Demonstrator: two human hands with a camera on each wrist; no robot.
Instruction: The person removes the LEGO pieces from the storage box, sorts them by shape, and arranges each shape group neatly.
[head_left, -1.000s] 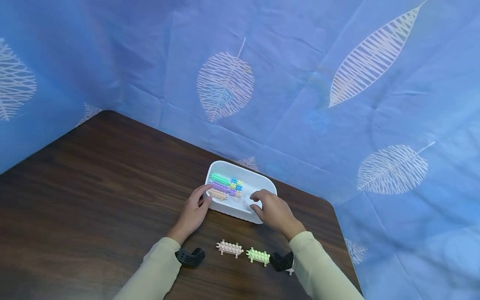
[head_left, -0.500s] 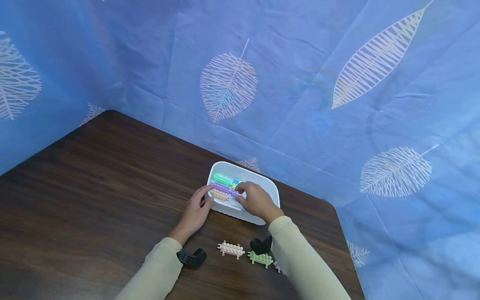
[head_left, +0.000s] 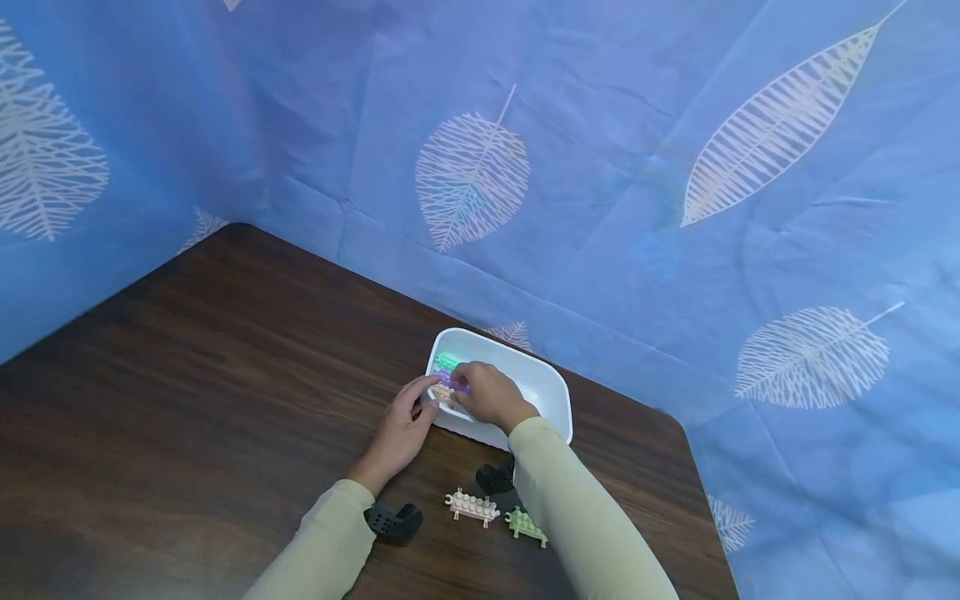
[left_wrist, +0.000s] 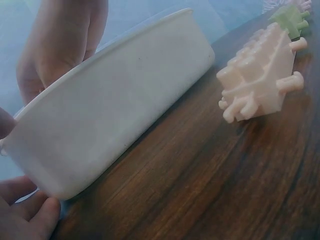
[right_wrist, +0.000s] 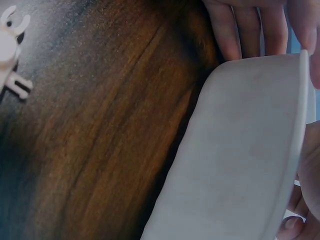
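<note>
A white plastic bin sits on the table with studded, clip-ended building pieces at its left end: green pieces, purple pieces and orange pieces. My left hand grips the bin's left end, some fingers over the rim and others against the outer wall. Inside the bin, my right hand reaches down with bent fingers at the orange and purple pieces. Its fingertips are mostly hidden, so whether it pinches one cannot be seen. The blue and yellow pieces are hidden behind it.
On the dark wooden table, in front of the bin, lie a pale pink building piece and a light green building piece, the latter partly behind my right sleeve. A blue leaf-patterned cloth hangs behind the table.
My right hand has moved left across the bin, from its right part to the pieces at the left end. The left hand stays on the bin's end. The view has shifted slightly.
</note>
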